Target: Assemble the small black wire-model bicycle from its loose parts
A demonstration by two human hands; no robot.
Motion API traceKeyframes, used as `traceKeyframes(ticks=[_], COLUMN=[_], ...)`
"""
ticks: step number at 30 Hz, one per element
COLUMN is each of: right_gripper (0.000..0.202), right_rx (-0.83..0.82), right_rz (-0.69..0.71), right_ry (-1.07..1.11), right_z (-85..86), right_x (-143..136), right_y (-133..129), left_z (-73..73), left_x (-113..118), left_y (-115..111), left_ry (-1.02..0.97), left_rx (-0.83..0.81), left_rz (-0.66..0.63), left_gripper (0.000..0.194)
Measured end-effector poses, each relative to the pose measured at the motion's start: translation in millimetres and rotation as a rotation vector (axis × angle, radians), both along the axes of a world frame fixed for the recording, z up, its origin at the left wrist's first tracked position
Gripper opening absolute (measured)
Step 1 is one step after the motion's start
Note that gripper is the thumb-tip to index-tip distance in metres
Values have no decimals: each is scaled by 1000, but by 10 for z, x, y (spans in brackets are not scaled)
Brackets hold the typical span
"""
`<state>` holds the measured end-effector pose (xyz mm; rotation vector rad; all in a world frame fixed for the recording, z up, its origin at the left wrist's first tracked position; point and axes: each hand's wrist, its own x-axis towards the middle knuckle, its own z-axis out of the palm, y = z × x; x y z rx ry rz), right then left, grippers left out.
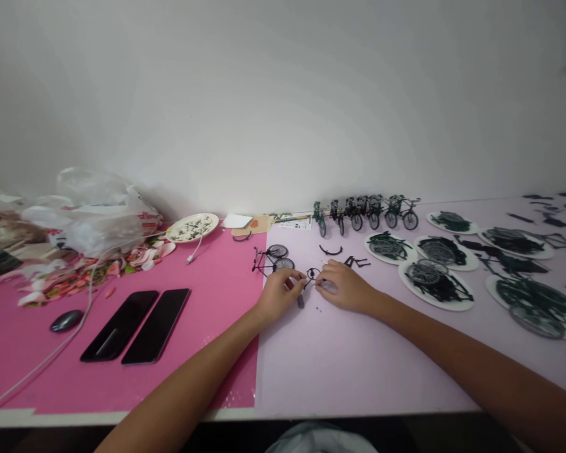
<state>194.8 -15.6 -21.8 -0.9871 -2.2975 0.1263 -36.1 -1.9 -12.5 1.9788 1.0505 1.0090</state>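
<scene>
Evidently small, dark and thin, with a ring-shaped section, the bicycle part [312,274] sits over the pale purple surface [358,371], between both hands. The left hand [283,292] pinches its one side; the right hand [342,285] has its fingertips closed at the other.

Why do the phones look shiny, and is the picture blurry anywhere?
Head view: a pale streak of glare lies on the left phone; the plates of parts at right look soft and smeary; the wall is dim and grey, darker toward the corners.
</scene>
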Motion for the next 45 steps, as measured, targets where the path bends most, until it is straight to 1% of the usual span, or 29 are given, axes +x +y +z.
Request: traceKeyframes(ticks=[5, 9, 12, 17, 20, 23, 28, 35, 41, 45], right_gripper=[10, 13, 16, 15, 14, 14, 16, 17, 20, 24], right_rx=[-47, -66, -39, 44, 65, 46, 0, -45, -86, -120], right_rz=[10, 13, -4, -50, -58, -58, -83, -88, -74, -65], right_ry=[-24, -41, 23, 166, 233, 277, 326, 371, 395, 430], right_z=[-23, -70, -76, -36, -4, 19, 14, -7, -24, -43], right_x=[29, 44, 41, 22, 8, -3, -6, -13, -26, -39], right_y=[41, 88, 100, 71, 39, 12, 7, 12, 10, 15], left_z=[-8, 2, 19, 78, 122, 159, 175, 162, 155, 143], left_x=[-6, -6, -2, 8, 15, 18, 8, -17, -9, 0], left_y=[10, 18, 27, 14, -7, -25, -30, -1, -2, -12], left_ry=[22, -36, -122, -248, -258, -255, -250, -258, -306, -310], left_rx=[-32, -85, -158, -317, -388, -431, -459, -465, -485, -487], left_rz=[5, 17, -2, -91, -127, -141, -164, -218, -264, -271], left_gripper=[22, 25, 28, 41, 45, 46, 50, 63, 58, 57])
